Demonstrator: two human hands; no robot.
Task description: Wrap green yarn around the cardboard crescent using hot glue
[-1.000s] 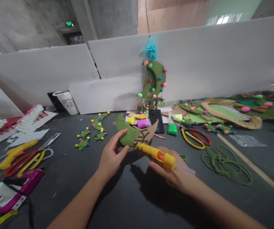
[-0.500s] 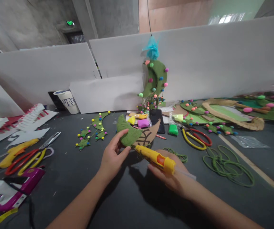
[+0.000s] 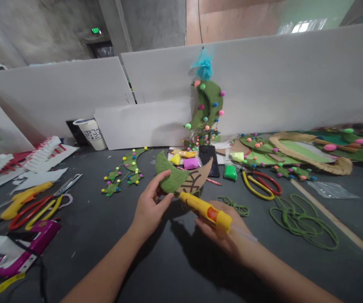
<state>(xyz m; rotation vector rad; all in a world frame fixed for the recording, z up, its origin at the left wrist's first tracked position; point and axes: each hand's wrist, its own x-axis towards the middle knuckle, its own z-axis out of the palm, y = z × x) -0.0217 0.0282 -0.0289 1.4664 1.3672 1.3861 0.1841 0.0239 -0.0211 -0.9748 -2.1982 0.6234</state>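
Observation:
My left hand [image 3: 150, 206] grips a crescent-shaped cardboard piece [image 3: 181, 176], green-covered on its left half and bare brown with black lines on the right. My right hand [image 3: 224, 233] is closed around a yellow hot glue gun [image 3: 205, 209]. The gun's nozzle points up-left and touches the lower edge of the crescent. Both hands hover just above the dark tabletop [image 3: 175, 261].
Scissors and a second glue gun [image 3: 26, 198] lie at left with a magenta tool [image 3: 23, 250]. Green cord loops [image 3: 301, 219], red-and-yellow scissors [image 3: 260, 183], a phone [image 3: 208, 158], clay packets and pom-pom decorations lie ahead. A decorated green crescent [image 3: 208, 105] leans on white boards.
The glue gun's nozzle has slid slightly left along the crescent's lower edge. The left hand keeps the same hold. The camera view drifted a little.

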